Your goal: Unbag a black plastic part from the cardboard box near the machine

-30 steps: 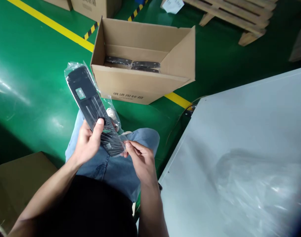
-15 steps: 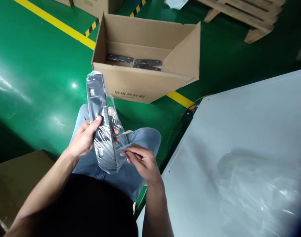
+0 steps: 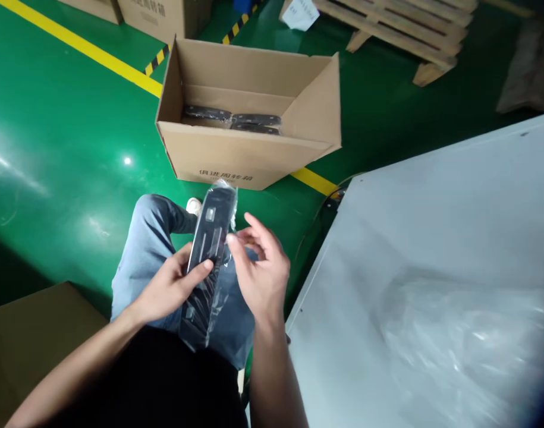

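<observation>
My left hand grips a long dark plastic panel in a clear plastic bag, its thumb lying across the front and the other fingers behind. The panel stands tilted over my lap, with a small rectangular opening near its upper end. Loose film crinkles along its right edge. My right hand is beside that edge, thumb and index finger apart and the other fingers partly bent. The thumb tip is close to the film; I cannot tell whether it touches.
Ahead on the green floor stands an open cardboard box holding several similar wrapped panels. A pale grey surface on the right bears clear plastic bags. Another carton is at lower left, a wooden pallet at the back.
The wrapped panel has turned and moved right and down, nearer my lap. Its film now lies closer around it. My right hand has risen along its edge and its pinch on the film has loosened.
</observation>
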`<state>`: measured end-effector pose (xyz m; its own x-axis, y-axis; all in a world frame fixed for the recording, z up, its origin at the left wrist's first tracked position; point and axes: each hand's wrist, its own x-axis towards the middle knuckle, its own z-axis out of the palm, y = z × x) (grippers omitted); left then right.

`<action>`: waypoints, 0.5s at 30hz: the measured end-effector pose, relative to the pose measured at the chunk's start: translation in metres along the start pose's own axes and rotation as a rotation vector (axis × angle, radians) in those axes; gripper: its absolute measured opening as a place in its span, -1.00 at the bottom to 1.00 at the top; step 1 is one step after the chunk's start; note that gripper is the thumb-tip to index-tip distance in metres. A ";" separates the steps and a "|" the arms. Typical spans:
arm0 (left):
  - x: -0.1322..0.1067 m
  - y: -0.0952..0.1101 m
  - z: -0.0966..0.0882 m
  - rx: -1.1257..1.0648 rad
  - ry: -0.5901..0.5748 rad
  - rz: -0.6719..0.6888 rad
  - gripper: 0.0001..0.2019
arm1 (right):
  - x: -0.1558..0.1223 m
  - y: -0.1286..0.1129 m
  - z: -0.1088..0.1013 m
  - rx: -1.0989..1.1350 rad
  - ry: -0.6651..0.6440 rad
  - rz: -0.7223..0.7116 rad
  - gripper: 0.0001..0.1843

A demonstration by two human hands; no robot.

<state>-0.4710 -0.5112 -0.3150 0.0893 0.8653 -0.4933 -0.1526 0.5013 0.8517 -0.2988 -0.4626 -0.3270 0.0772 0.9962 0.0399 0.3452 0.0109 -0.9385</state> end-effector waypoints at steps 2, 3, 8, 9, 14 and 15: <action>-0.006 -0.001 0.005 0.002 -0.033 -0.013 -0.58 | 0.004 -0.006 0.005 -0.039 0.074 0.008 -0.72; -0.009 -0.002 0.006 -0.003 -0.030 -0.026 -0.59 | 0.005 -0.006 0.005 -0.036 0.102 0.036 -0.74; -0.013 -0.004 0.004 -0.243 0.029 -0.192 -0.54 | 0.000 0.010 0.003 0.273 0.142 0.352 -0.61; -0.013 -0.005 0.003 -0.326 0.043 -0.249 -0.50 | -0.001 0.012 0.002 0.350 0.121 0.396 -0.60; -0.010 -0.008 0.003 -0.502 0.097 -0.408 -0.45 | 0.004 0.015 -0.009 0.530 0.048 0.422 -0.48; -0.009 -0.009 0.003 -0.511 0.093 -0.410 -0.46 | 0.007 0.013 -0.013 0.546 0.032 0.417 -0.41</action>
<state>-0.4678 -0.5239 -0.3175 0.1579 0.5896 -0.7922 -0.5741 0.7075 0.4121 -0.2819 -0.4563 -0.3349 0.1316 0.9235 -0.3604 -0.2394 -0.3232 -0.9155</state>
